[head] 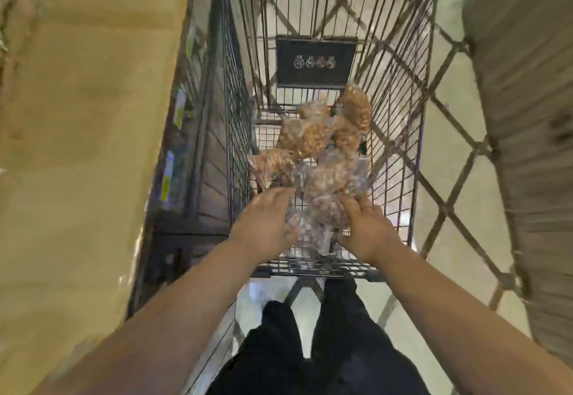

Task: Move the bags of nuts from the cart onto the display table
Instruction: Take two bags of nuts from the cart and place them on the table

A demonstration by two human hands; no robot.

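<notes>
Clear nut bag (322,196) sits in cart (400,115), left hand (263,224) and right hand (367,232) fingers (352,205) gripping.

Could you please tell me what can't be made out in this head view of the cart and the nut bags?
All in the head view:
- Bag count: the bags of nuts overlap in a pile in the cart, and motion blur smears them.
- Whether the left grip and right grip hold the nearest bag: fingers blurred at its edges.
- Placard icons: too small.
- Yellow surface at left: blurred, cut by the edge.
</notes>
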